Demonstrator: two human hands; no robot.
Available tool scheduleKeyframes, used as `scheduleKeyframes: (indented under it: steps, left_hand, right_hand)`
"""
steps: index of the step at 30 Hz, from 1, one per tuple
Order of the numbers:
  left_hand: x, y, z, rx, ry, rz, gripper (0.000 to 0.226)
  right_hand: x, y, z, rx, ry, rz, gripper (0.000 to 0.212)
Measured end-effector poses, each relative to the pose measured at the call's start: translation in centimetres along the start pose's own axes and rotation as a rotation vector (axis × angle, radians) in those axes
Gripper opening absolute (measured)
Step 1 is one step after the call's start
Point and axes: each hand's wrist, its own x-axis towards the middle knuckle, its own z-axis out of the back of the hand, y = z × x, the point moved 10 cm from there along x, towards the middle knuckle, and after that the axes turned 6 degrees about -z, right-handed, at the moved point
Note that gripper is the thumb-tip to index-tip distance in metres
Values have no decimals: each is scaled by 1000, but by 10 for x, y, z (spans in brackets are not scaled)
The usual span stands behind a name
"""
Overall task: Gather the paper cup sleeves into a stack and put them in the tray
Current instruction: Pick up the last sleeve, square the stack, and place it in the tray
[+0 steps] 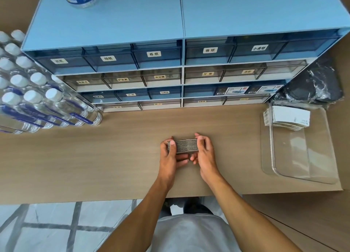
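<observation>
A stack of flattened paper cup sleeves [186,145] stands on edge at the middle of the wooden table, its ribbed edges facing up. My left hand [170,157] grips its left end, thumb on top. My right hand [204,153] grips its right end. Both hands squeeze the stack between them. A clear plastic tray [303,157] lies at the right of the table. A second stack of white sleeves [289,117] rests flat in the tray's far end.
A blue drawer cabinet [181,66] with labelled drawers lines the back. Shrink-wrapped water bottles [34,96] fill the left side. A dark plastic-wrapped bundle [314,85] sits behind the tray. The table's front edge [94,200] runs below my wrists.
</observation>
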Motion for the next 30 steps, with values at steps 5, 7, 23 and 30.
scheduleKeyframes:
  steps: [5,7,23,30]
  left_hand:
    - [5,-7,1,-7,-17,-24,36]
    - [5,-8,-1,5,-27,-43,34]
    - [5,-8,3,71,-102,-117,44]
    - [6,-16,3,157,-112,-148,32]
  right_hand:
    - [3,3,0,-28,19,15,22]
    - [4,2,0,-32,13,15,23]
    - [4,-1,-1,-10,-21,53,20]
    - [6,-2,3,-70,-62,32,21]
